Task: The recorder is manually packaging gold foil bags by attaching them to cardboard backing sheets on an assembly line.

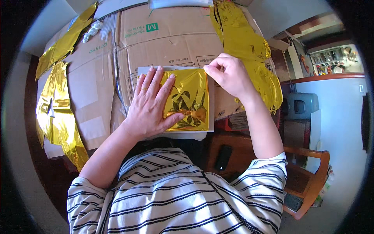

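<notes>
A square sheet of shiny gold foil (191,80) lies over a slightly larger white board (211,101) in front of me, with white edges showing along the top and right. Dark, blurry reflections show in the foil's lower half. My left hand (150,105) rests flat on the foil's left side, fingers stretched out and a ring on one of them. At the upper right corner my right hand (230,74) is closed in a pinch, its thumb and forefinger meeting at the foil's edge. How much foil is between those fingertips is hard to see.
Flattened cardboard (156,46) covers the table. Crumpled gold foil pieces lie at the left (58,109) and right (249,43). A small white figurine (92,31) lies at the far left. A wooden chair (311,171) holding a black phone-like object (223,157) stands near my right side.
</notes>
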Demonstrator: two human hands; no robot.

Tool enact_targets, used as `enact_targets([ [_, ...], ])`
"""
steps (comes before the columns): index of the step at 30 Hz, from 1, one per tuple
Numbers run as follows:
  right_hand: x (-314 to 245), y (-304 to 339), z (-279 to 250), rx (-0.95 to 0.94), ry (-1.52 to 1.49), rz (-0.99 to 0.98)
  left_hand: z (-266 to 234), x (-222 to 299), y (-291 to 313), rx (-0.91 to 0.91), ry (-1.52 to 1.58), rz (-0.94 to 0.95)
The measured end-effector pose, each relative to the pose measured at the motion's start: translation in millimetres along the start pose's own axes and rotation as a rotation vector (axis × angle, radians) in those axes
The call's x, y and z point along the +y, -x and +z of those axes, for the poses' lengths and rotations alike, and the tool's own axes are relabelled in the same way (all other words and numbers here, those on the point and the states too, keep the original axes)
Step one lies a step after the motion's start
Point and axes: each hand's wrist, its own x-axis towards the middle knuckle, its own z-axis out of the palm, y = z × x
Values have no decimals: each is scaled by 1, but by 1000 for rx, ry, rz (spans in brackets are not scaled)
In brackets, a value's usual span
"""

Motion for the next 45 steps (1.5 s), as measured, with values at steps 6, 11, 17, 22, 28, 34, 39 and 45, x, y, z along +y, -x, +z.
enact_targets([
  [6, 5, -5, 7, -94, -8, 175, -1, 1, -1, -11, 4, -9],
  [11, 1, -5, 7, -146, -94, 331, 1, 0, 0, -6, -2, -8],
  [17, 4, -3, 9, -157, -154, 345, 0, 1, -1, -8, 5, -10],
  [22, 14, 0, 18, -74, -118, 285, 0, 1, -1, -4, 20, -6],
  [28, -7, 1, 8, -116, 243, 238, 1, 1, 0, 17, 11, 1],
  [34, -1, 3, 5, -25, 62, 203, 2, 1, 1, 31, 32, 3],
  [39, 1, -6, -3, -132, -64, 36, 3, 0, 0, 38, 43, 4],
  [45, 3, -40, -11, -523, -51, 159, 1, 0, 1, 33, 42, -6],
])
